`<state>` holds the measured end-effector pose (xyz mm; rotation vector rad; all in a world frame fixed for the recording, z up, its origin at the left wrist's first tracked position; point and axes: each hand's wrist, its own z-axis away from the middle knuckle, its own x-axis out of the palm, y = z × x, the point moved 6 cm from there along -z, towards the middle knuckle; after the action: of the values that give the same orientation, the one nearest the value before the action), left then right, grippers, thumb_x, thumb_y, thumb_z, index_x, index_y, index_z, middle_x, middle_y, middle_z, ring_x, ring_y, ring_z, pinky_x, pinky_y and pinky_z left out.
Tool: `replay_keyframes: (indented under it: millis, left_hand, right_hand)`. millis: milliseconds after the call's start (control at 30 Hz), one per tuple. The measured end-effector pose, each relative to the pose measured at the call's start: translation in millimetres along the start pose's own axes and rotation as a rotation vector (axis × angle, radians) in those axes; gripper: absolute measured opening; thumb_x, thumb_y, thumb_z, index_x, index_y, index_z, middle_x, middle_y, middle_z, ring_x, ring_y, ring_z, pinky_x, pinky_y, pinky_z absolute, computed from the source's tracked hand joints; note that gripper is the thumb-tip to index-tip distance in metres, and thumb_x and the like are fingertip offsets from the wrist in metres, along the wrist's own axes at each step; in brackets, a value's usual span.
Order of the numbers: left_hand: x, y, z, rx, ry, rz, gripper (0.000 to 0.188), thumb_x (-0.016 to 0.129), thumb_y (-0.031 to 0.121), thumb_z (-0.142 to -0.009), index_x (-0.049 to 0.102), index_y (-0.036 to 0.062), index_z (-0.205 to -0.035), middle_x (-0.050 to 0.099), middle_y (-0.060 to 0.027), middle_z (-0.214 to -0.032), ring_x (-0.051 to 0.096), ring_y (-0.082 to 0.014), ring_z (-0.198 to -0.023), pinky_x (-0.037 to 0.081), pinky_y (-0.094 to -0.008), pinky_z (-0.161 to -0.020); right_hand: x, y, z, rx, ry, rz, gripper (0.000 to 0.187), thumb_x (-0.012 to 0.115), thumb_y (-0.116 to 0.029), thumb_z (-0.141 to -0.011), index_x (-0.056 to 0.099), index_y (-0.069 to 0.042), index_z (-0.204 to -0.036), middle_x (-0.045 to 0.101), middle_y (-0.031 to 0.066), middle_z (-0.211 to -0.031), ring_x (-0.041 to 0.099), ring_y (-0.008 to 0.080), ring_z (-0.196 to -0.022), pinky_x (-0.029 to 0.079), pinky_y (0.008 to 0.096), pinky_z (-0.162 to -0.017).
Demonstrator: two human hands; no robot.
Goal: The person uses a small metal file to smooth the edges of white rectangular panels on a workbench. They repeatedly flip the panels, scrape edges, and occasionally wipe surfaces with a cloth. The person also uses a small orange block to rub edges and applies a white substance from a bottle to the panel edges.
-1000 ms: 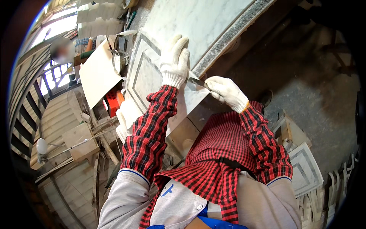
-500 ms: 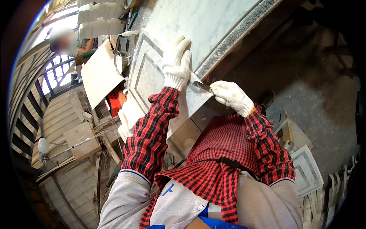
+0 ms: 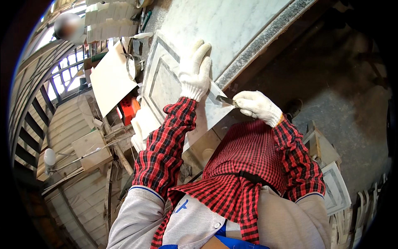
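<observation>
Head view, looking down: a person in a red-and-black checked shirt and white knit gloves works at a pale marble slab [image 3: 232, 25] with a grey border strip along its near edge; the left hand [image 3: 195, 72] lies flat and open, fingers spread, palm pressed on a framed stone panel [image 3: 163, 85] that rests on the surface and overhangs its near edge; the panel is pale with darker inlaid lines forming a rectangle; the right hand [image 3: 257, 106] is closed around a small metal blade [image 3: 226, 99], whose tip points left and meets the panel's near right corner, just beside the left wrist; the two hands sit close together, the right one lower and off the slab's edge; a red checked cloth hangs from the head down over the chest between the forearms; to the left of the panel a plain cream board [image 3: 110, 79] leans tilted, with a roll of tape [image 3: 133, 66] near its upper right corner and a red container [image 3: 130, 108] just below it; farther left, wooden boards and slats run along the rim; at the lower right, on the grey concrete floor [image 3: 331, 74], lie more framed panels [image 3: 336, 186], well apart from the hands.
</observation>
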<state>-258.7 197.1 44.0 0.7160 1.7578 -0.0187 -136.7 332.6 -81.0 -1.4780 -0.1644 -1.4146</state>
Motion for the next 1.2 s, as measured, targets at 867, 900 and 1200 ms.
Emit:
replay_keyframes:
  millis: [867,900,1200]
  left_hand:
    - [-13,9,3,0.019,0.025,-0.004,0.033,0.064,0.008,-0.089,0.071,0.0055,-0.121,0.065,-0.0204,-0.131,0.06,-0.037,-0.124,0.046,-0.0431,-0.108]
    - [-15,9,4,0.02,0.031,-0.009,0.033,0.064,0.009,-0.089,0.072,0.006,-0.12,0.066,-0.0202,-0.131,0.06,-0.0373,-0.123,0.045,-0.0437,-0.108]
    - [-16,11,6,0.114,0.053,0.04,0.032,0.063,0.025,-0.091,0.066,0.0049,-0.115,0.065,-0.0173,-0.12,0.058,-0.0395,-0.111,0.046,-0.0466,-0.098]
  right_hand:
    - [-10,33,49,-0.115,0.217,-0.21,0.024,0.059,-0.026,-0.104,0.063,-0.003,-0.108,0.048,-0.0059,-0.065,0.036,0.0019,-0.05,0.029,0.0206,-0.042]
    - [-7,27,48,-0.089,0.244,-0.157,0.024,0.059,-0.027,-0.104,0.063,-0.003,-0.108,0.047,-0.0065,-0.065,0.035,0.0019,-0.049,0.028,0.0204,-0.042]
    - [-1,-27,57,-0.315,0.704,-0.013,0.024,0.058,-0.024,-0.105,0.063,-0.003,-0.116,0.06,-0.0028,-0.074,0.047,0.0014,-0.055,0.038,0.0176,-0.048]
